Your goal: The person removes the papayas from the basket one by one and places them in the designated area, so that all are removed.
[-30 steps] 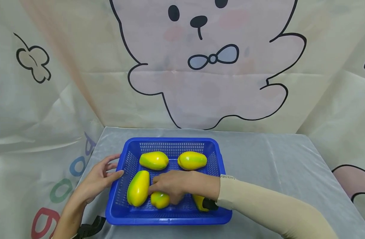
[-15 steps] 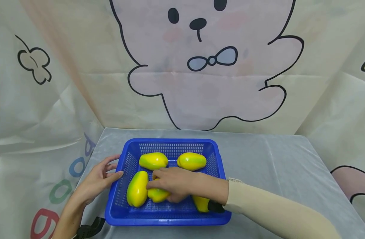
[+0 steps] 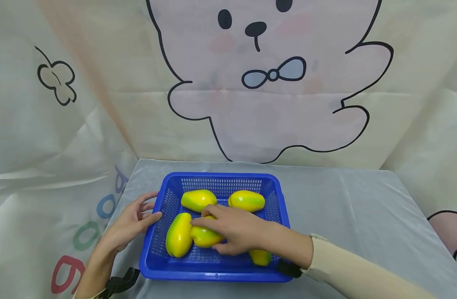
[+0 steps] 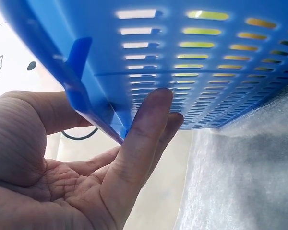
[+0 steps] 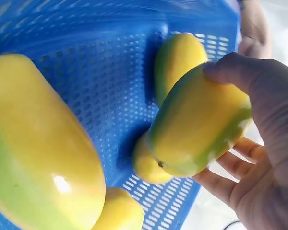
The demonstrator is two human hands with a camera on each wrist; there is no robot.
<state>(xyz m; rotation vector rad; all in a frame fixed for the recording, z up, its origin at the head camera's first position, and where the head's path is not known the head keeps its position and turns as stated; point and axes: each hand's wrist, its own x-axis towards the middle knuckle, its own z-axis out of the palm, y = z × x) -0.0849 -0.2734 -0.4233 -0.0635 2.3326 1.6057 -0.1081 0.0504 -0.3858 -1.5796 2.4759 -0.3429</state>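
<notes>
A blue plastic basket (image 3: 213, 276) with slotted walls holds several yellow-green papayas. My right hand (image 3: 241, 228) grips one papaya (image 3: 205, 237) inside it, thumb on one side and fingers on the other; the right wrist view shows this papaya (image 5: 201, 120) raised above the basket floor. Left of it lies another papaya (image 3: 179, 235). Two more, a back left papaya (image 3: 199, 200) and a back right papaya (image 3: 246, 201), rest along the far wall. Under my right wrist, a papaya (image 3: 261, 257) is partly hidden. My left hand (image 3: 129, 226) pinches the basket's left rim between thumb and fingers.
The basket stands on a table with a grey cloth (image 3: 333, 220), which extends to its right. Behind hangs a pale curtain (image 3: 288, 120) with a cartoon animal. Dark straps sit on both wrists, including the left wrist strap (image 3: 121, 282).
My right hand has closed round the front middle papaya and lifted it a little from the basket floor. The left hand stays on the rim. The head view has shifted slightly.
</notes>
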